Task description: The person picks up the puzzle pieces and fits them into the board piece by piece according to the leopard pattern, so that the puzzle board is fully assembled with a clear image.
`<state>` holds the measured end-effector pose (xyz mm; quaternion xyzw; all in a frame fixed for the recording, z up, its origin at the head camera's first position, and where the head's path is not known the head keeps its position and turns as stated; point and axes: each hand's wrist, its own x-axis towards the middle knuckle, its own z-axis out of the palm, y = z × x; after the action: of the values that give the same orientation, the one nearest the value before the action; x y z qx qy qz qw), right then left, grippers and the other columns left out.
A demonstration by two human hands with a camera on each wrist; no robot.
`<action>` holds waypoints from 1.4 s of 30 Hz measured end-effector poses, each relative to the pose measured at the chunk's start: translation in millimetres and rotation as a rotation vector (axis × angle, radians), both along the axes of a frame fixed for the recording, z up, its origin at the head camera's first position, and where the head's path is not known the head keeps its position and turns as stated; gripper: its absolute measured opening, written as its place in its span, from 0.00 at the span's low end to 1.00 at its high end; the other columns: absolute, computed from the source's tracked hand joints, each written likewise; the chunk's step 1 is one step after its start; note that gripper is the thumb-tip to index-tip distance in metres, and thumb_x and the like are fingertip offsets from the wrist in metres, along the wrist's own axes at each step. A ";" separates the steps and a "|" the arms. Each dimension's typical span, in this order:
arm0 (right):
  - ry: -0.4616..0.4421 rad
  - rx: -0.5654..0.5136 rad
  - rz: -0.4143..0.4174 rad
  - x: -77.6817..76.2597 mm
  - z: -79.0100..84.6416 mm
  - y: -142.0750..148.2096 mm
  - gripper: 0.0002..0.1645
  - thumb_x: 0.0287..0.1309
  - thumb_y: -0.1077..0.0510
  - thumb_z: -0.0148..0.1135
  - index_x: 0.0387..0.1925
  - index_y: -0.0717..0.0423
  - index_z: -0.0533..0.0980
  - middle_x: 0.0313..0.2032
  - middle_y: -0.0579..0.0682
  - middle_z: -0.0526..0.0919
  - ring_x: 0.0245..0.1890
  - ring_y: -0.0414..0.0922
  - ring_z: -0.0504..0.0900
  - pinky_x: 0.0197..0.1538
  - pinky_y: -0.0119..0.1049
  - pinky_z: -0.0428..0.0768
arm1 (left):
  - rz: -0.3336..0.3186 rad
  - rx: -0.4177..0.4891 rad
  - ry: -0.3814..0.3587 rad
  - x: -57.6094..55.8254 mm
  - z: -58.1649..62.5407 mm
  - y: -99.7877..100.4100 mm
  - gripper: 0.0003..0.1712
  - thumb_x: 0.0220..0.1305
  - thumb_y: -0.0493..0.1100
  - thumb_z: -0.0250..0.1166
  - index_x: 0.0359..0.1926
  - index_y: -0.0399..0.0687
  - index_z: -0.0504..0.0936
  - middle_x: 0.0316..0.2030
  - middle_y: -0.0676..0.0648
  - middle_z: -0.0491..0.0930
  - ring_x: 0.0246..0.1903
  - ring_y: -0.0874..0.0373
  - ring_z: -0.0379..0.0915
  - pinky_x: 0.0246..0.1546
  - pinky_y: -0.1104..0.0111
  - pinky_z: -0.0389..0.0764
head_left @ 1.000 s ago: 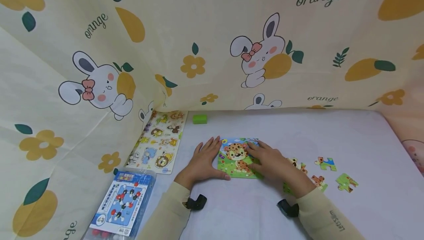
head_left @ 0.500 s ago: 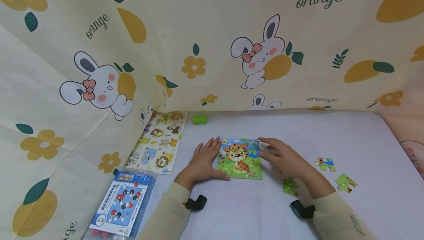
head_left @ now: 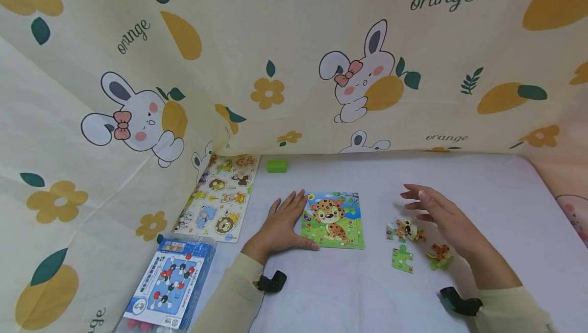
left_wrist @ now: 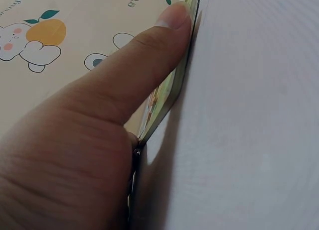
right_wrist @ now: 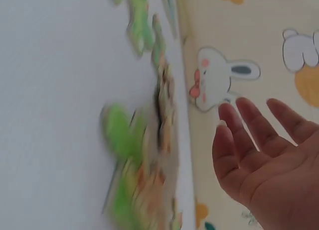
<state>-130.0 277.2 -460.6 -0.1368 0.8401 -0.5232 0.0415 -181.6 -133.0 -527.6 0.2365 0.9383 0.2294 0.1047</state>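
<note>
Fingers of the left hand spread against the puzzle; the right hand, loose, holds nothing near the pieces right of it. Light bracing should keep the puzzle still.

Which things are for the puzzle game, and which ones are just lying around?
Seem part of the job:
- leopard picture, touched by the left hand
- loose puzzle pieces, near the right hand

Seem to be just lying about:
- green block
- animal sheet
- blue box with a ball-model picture
</note>
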 end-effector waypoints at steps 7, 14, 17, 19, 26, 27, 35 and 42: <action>0.023 -0.041 -0.004 7.3 -15.3 22.1 0.30 0.91 0.53 0.37 0.83 0.58 0.63 0.69 0.54 0.79 0.61 0.39 0.82 0.57 0.27 0.81 | -0.003 -0.008 -0.001 -0.8 -0.4 -0.3 0.83 0.44 0.84 0.77 0.89 0.51 0.49 0.87 0.56 0.38 0.85 0.58 0.27 0.81 0.49 0.30; -0.078 0.088 0.029 7.2 -33.7 30.9 0.34 0.87 0.51 0.51 0.84 0.59 0.60 0.72 0.63 0.74 0.63 0.40 0.76 0.55 0.28 0.79 | -0.003 0.001 -0.002 -1.0 0.3 -2.1 0.83 0.44 0.84 0.77 0.89 0.50 0.50 0.87 0.55 0.38 0.85 0.58 0.27 0.81 0.49 0.29; -0.080 0.193 0.036 7.2 -39.3 29.9 0.38 0.80 0.49 0.66 0.81 0.57 0.66 0.74 0.60 0.72 0.68 0.51 0.72 0.57 0.23 0.74 | -0.004 -0.002 -0.003 -0.9 0.2 -2.4 0.82 0.44 0.84 0.77 0.89 0.51 0.49 0.87 0.55 0.38 0.85 0.57 0.27 0.81 0.49 0.29; -0.048 0.241 0.042 7.5 -41.8 28.0 0.37 0.75 0.50 0.72 0.77 0.58 0.71 0.74 0.59 0.71 0.70 0.59 0.69 0.58 0.19 0.70 | -0.006 0.001 -0.001 -0.8 0.1 -2.5 0.82 0.45 0.84 0.77 0.89 0.51 0.49 0.87 0.55 0.39 0.85 0.57 0.28 0.81 0.49 0.30; 0.024 0.307 0.030 9.5 -42.0 18.4 0.25 0.70 0.60 0.75 0.65 0.61 0.81 0.72 0.62 0.71 0.64 0.63 0.76 0.55 0.27 0.76 | -0.010 -0.004 0.012 0.1 0.2 -2.4 0.82 0.45 0.83 0.77 0.89 0.50 0.49 0.87 0.55 0.39 0.85 0.57 0.29 0.81 0.48 0.31; 0.020 0.315 0.019 9.7 -41.4 17.4 0.24 0.70 0.60 0.75 0.64 0.60 0.81 0.71 0.61 0.72 0.63 0.61 0.77 0.55 0.29 0.78 | -0.009 -0.006 0.011 0.1 0.4 -2.3 0.82 0.45 0.83 0.77 0.89 0.51 0.49 0.87 0.55 0.39 0.85 0.57 0.28 0.81 0.49 0.31; -0.049 0.284 -0.124 14.3 -31.3 11.0 0.13 0.76 0.60 0.69 0.57 0.58 0.81 0.45 0.52 0.84 0.39 0.48 0.80 0.32 0.36 0.80 | -0.014 0.005 0.001 0.8 1.4 -2.0 0.82 0.45 0.83 0.78 0.89 0.50 0.49 0.87 0.54 0.39 0.85 0.56 0.29 0.81 0.48 0.31; -0.003 0.213 -0.158 17.3 -23.6 4.3 0.15 0.76 0.59 0.69 0.59 0.56 0.83 0.38 0.51 0.80 0.30 0.46 0.74 0.23 0.35 0.77 | -0.017 0.002 0.011 -0.3 -0.1 -1.5 0.82 0.45 0.84 0.76 0.89 0.50 0.49 0.87 0.55 0.39 0.85 0.56 0.29 0.81 0.48 0.31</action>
<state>-112.7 281.5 -484.2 -0.0642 0.8989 -0.4331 0.0155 -181.9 -134.5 -527.7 0.2457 0.9367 0.2282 0.1010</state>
